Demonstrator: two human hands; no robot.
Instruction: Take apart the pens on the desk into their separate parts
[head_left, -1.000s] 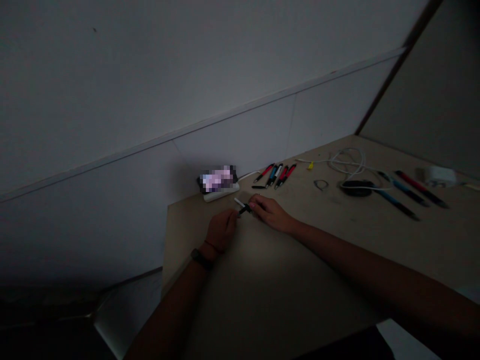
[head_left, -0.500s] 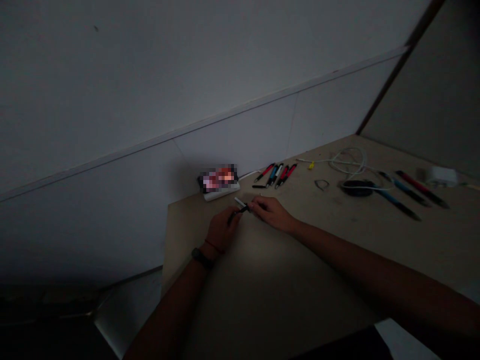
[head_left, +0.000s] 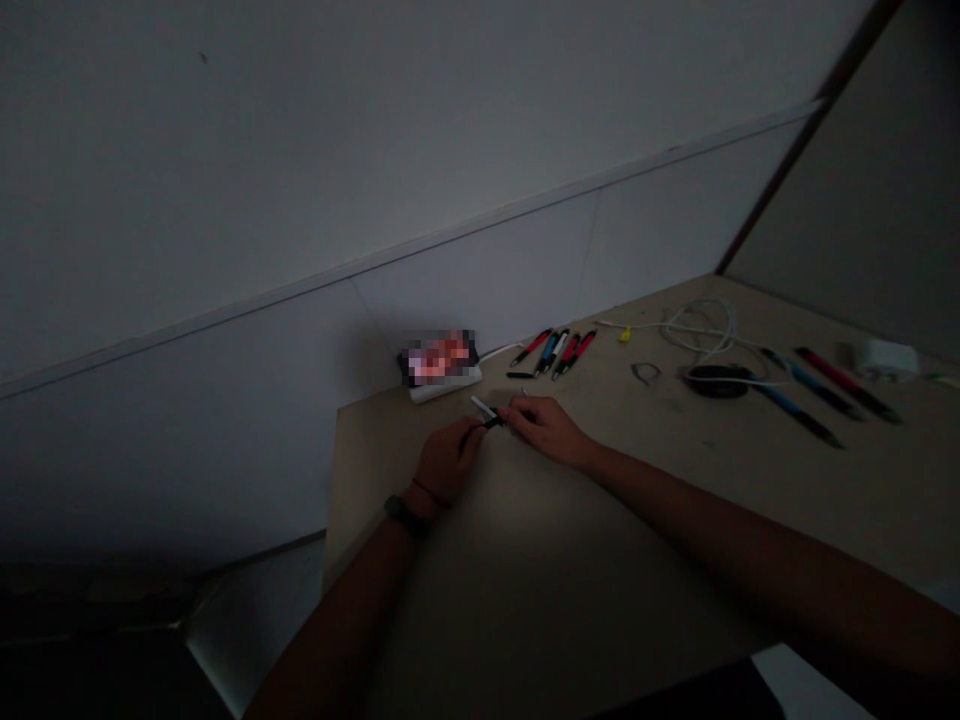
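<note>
Pen (head_left: 486, 415) gripped from both sides
Left hand (head_left: 442, 465) and right hand (head_left: 547, 430) curl shut, pinching it over the bench (head_left: 600, 560); spare pens (head_left: 555, 350) at one o'clock.

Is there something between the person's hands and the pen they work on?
No, nothing visible stands between. The left hand and the right hand both grip the pen, one at each end, just above the table. The other pens lie farther back, apart from the hands.
</note>
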